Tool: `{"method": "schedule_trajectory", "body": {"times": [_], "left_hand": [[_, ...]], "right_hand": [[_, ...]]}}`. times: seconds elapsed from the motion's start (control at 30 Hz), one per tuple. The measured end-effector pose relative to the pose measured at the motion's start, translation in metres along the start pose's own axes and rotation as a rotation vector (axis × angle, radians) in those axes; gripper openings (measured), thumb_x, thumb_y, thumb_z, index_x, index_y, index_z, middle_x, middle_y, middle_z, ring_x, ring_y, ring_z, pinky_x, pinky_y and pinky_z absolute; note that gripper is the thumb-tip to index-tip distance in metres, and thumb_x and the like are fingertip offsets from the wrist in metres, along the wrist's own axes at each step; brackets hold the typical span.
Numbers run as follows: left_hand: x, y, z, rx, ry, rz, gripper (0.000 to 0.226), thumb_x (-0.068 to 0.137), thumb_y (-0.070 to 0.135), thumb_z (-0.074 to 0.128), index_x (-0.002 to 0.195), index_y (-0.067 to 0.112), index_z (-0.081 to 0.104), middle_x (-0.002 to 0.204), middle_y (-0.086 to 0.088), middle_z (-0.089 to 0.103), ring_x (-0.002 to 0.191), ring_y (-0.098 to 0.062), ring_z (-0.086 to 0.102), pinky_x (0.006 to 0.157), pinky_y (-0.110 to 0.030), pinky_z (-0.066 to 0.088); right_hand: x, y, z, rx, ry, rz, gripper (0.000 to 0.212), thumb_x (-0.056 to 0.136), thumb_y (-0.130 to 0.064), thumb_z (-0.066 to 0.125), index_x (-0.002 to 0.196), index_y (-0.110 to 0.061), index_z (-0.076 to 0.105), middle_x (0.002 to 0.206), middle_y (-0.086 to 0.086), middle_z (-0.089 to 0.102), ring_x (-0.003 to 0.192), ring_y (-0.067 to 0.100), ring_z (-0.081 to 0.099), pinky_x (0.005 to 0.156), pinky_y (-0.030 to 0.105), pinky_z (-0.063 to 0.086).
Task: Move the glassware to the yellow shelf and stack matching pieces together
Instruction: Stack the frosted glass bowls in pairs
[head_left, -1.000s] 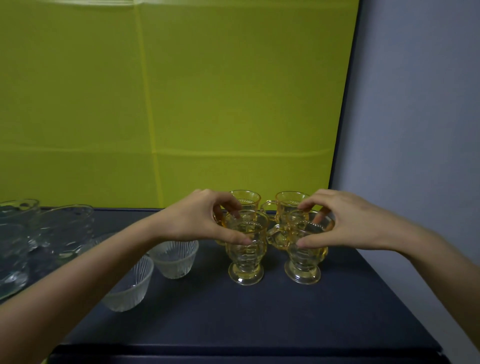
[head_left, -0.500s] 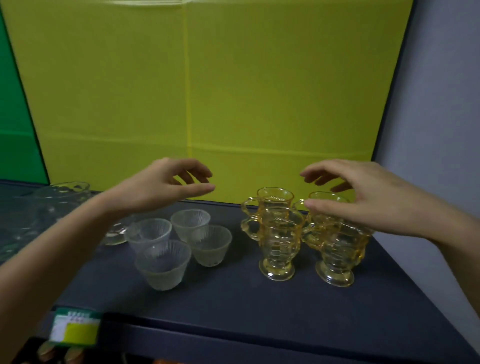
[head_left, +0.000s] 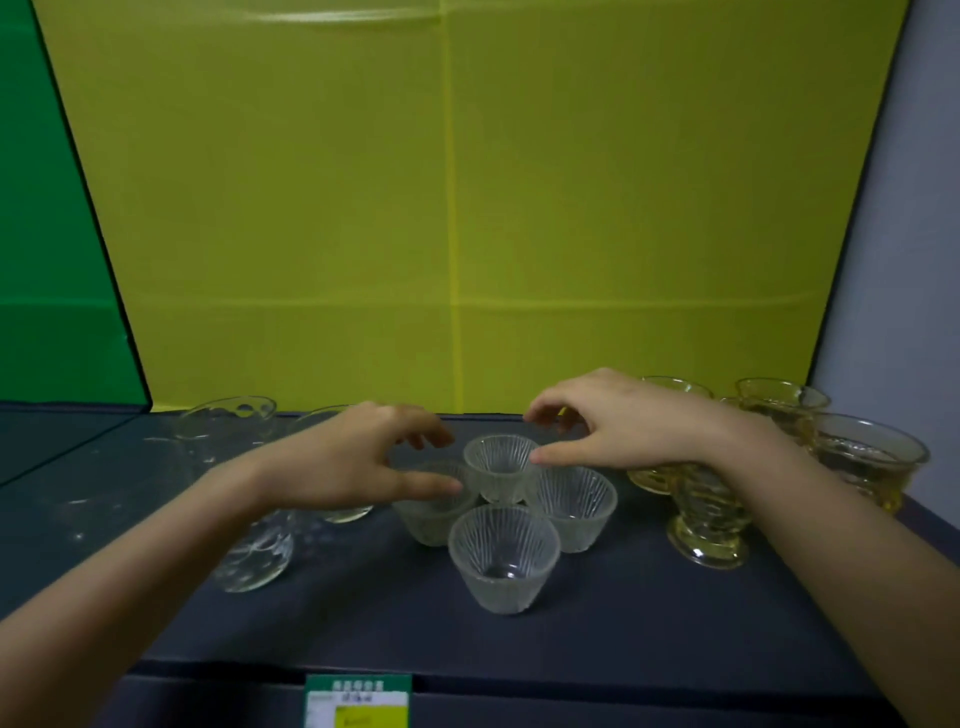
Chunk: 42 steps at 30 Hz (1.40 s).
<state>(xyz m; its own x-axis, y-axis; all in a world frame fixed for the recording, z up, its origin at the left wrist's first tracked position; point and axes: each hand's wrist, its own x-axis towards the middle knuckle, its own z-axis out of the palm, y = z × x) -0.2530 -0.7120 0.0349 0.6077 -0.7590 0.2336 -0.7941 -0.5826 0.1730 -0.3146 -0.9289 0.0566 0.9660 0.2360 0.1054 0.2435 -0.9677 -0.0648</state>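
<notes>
Both hands have left the amber mugs and come across to the four ribbed clear cups, which now sit in the middle of the view. Left hand (head_left: 358, 457) hovers over the left cup (head_left: 431, 514), fingers spread and curled, gripping nothing. Right hand (head_left: 618, 423) hangs just beside the rear cup (head_left: 500, 467), thumb near its rim, likewise apart and empty. Front cup (head_left: 503, 558) and right cup (head_left: 574, 506) complete a tight diamond; all four stand upright, mouths up, axes vertical, unstacked. They rest on the dark shelf surface (head_left: 597, 639) before the yellow back panel (head_left: 452, 208). Amber mugs (head_left: 711, 519) stand upright at the right, partly behind the right forearm. Clear glass dishes (head_left: 228, 421) sit at the left, blurred.
</notes>
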Motion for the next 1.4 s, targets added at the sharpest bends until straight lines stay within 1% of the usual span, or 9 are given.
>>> {"method": "schedule_trajectory", "body": {"times": [0.2, 0.37, 0.5, 0.67, 0.87, 1.0, 1.1, 1.17, 1.4], "left_hand": [[-0.007, 0.002, 0.009, 0.004, 0.016, 0.173, 0.073, 0.067, 0.075, 0.04, 0.117, 0.025, 0.054, 0.117, 0.011, 0.058, 0.109, -0.002, 0.051, 0.094, -0.017, 0.035], [-0.012, 0.021, 0.019, -0.068, -0.063, 0.277, 0.07, 0.068, 0.07, 0.052, 0.123, 0.027, 0.05, 0.122, 0.011, 0.053, 0.116, 0.0, 0.044, 0.101, -0.02, 0.033], [-0.009, 0.03, 0.027, -0.002, -0.07, 0.295, 0.074, 0.068, 0.065, 0.061, 0.127, 0.023, 0.047, 0.123, 0.005, 0.053, 0.115, -0.004, 0.041, 0.099, -0.012, 0.027], [-0.007, 0.035, 0.029, -0.079, -0.076, 0.247, 0.067, 0.065, 0.06, 0.067, 0.12, 0.026, 0.051, 0.112, 0.006, 0.054, 0.109, -0.004, 0.043, 0.098, -0.018, 0.032], [-0.02, 0.032, 0.005, -0.093, 0.007, 0.206, 0.069, 0.053, 0.063, 0.072, 0.112, 0.03, 0.056, 0.104, 0.02, 0.056, 0.101, 0.006, 0.048, 0.092, -0.011, 0.034], [-0.022, 0.018, -0.019, -0.138, 0.132, 0.071, 0.075, 0.044, 0.072, 0.063, 0.108, 0.033, 0.059, 0.1, 0.025, 0.061, 0.095, 0.005, 0.054, 0.082, -0.012, 0.041], [-0.015, 0.011, -0.022, -0.094, 0.19, -0.009, 0.082, 0.041, 0.076, 0.057, 0.11, 0.032, 0.059, 0.091, 0.031, 0.056, 0.088, 0.007, 0.054, 0.074, -0.006, 0.04], [-0.01, 0.007, -0.018, -0.063, 0.177, -0.044, 0.087, 0.039, 0.078, 0.054, 0.112, 0.03, 0.059, 0.095, 0.024, 0.061, 0.083, 0.001, 0.055, 0.069, -0.009, 0.04], [-0.001, -0.005, 0.002, 0.02, 0.099, -0.109, 0.084, 0.047, 0.073, 0.06, 0.115, 0.023, 0.057, 0.111, 0.006, 0.066, 0.096, -0.012, 0.058, 0.081, -0.026, 0.045]], "right_hand": [[-0.005, -0.003, 0.006, -0.053, -0.169, 0.089, 0.064, 0.079, -0.052, 0.061, 0.132, -0.019, 0.048, 0.132, -0.002, 0.057, 0.116, 0.014, 0.054, 0.099, 0.027, 0.042], [-0.01, -0.001, 0.004, -0.087, -0.275, 0.094, 0.079, 0.072, -0.055, 0.067, 0.137, -0.019, 0.042, 0.138, -0.003, 0.051, 0.121, 0.014, 0.05, 0.101, 0.025, 0.039], [-0.007, -0.001, 0.005, -0.149, -0.291, 0.07, 0.081, 0.07, -0.054, 0.07, 0.137, -0.018, 0.042, 0.139, -0.002, 0.049, 0.125, 0.016, 0.046, 0.105, 0.028, 0.036], [-0.005, -0.002, 0.012, -0.175, -0.242, 0.058, 0.078, 0.066, -0.053, 0.073, 0.13, -0.017, 0.048, 0.13, 0.0, 0.056, 0.115, 0.017, 0.051, 0.1, 0.031, 0.041], [-0.011, 0.0, -0.008, -0.139, -0.149, 0.005, 0.078, 0.067, -0.051, 0.073, 0.133, -0.021, 0.046, 0.133, -0.006, 0.053, 0.116, 0.012, 0.049, 0.091, 0.018, 0.035], [-0.001, -0.003, -0.023, -0.077, -0.037, -0.012, 0.077, 0.065, -0.054, 0.074, 0.131, -0.022, 0.049, 0.129, -0.006, 0.057, 0.109, 0.012, 0.056, 0.097, 0.027, 0.043], [0.017, -0.003, -0.021, -0.03, 0.017, -0.016, 0.079, 0.065, -0.053, 0.074, 0.131, -0.02, 0.048, 0.131, -0.005, 0.056, 0.11, 0.013, 0.056, 0.095, 0.025, 0.042], [0.029, -0.003, -0.016, -0.006, 0.009, -0.013, 0.078, 0.065, -0.051, 0.075, 0.131, -0.018, 0.049, 0.132, -0.002, 0.056, 0.112, 0.014, 0.055, 0.093, 0.023, 0.041], [0.051, 0.004, -0.002, 0.019, -0.064, 0.004, 0.079, 0.065, -0.049, 0.076, 0.131, -0.014, 0.05, 0.132, 0.0, 0.057, 0.113, 0.016, 0.056, 0.091, 0.022, 0.041]]}}
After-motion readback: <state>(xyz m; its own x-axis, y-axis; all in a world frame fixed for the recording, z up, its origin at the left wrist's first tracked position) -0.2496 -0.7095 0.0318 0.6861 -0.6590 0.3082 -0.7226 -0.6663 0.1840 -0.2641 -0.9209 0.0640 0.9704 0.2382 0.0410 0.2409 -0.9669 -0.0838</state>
